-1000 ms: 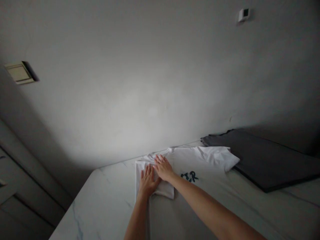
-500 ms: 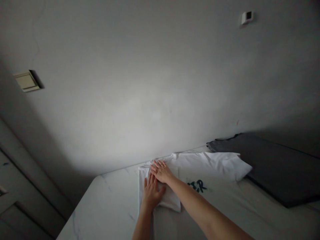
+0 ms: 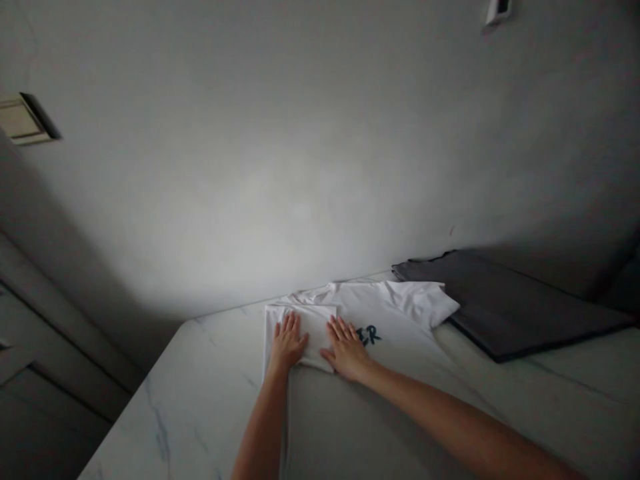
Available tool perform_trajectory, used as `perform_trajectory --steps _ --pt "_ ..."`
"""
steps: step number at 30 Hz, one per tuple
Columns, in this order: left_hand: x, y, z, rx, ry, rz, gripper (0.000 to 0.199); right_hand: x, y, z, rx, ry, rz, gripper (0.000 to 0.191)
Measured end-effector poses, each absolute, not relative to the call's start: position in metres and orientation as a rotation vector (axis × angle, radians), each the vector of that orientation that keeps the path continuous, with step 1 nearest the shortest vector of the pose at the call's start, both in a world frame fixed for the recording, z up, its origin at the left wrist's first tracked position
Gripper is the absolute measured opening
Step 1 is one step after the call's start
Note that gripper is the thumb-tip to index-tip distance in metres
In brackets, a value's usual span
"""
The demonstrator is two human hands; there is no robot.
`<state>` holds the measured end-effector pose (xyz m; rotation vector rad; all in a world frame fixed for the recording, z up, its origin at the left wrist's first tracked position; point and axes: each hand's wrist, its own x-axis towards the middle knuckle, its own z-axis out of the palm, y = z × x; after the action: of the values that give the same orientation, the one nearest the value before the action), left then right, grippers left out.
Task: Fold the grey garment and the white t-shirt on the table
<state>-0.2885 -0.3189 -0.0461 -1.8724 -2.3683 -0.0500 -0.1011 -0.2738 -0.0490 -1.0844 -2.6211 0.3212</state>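
A white T-shirt [image 3: 395, 308] lies spread on the marble table top [image 3: 185, 400], with dark teal lettering [image 3: 369, 335] on its front. One side is folded over as a flat rectangular flap [image 3: 317, 325]. My left hand [image 3: 289, 344] rests flat on the flap near its lower edge, fingers spread. My right hand [image 3: 346, 348] lies flat beside it, across the flap's right edge and next to the lettering. Neither hand grips the cloth.
A dark grey folded cloth [image 3: 500, 301] with a black edge lies on the table to the right, under the shirt's sleeve corner. Behind the table rises a grey wall with a beige switch plate [image 3: 23, 119]. Cabinet panels [image 3: 40, 347] stand lower left.
My right hand has slid off my left hand's fingers and moved right, so the hands now lie apart. The flap looks squarer and flatter. The view has shifted slightly.
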Motion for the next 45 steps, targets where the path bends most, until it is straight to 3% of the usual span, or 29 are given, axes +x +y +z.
perform_trajectory --steps 7,12,21,27,32,37,45 --pt "-0.276 -0.333 -0.024 -1.857 -2.457 -0.010 0.055 -0.108 -0.318 -0.039 -0.685 -2.694 0.422 0.060" --pt "-0.273 -0.378 -0.024 -2.086 -2.473 -0.019 0.049 -0.086 -0.327 -0.038 -0.679 -2.743 0.444 0.062" --pt "-0.255 -0.454 -0.016 -2.285 -2.423 -0.038 0.056 -0.066 -0.333 -0.034 -0.693 -2.728 0.422 0.058" --pt "-0.210 -0.494 0.000 -2.061 -2.570 -0.099 0.060 -0.076 -0.360 -0.026 -0.594 -2.724 0.429 0.052" --pt "-0.173 -0.536 0.017 -1.714 -2.730 -0.085 0.037 -0.097 -0.397 -0.033 -0.070 -2.794 0.398 0.038" --pt "-0.150 -0.572 0.031 -1.493 -3.062 0.087 0.028 -0.097 -0.417 -0.030 0.103 -2.792 0.267 0.025" --pt "-0.146 -0.666 -0.004 -1.451 -2.983 0.114 0.036 -0.071 -0.445 -0.017 0.311 -2.762 0.177 0.023"
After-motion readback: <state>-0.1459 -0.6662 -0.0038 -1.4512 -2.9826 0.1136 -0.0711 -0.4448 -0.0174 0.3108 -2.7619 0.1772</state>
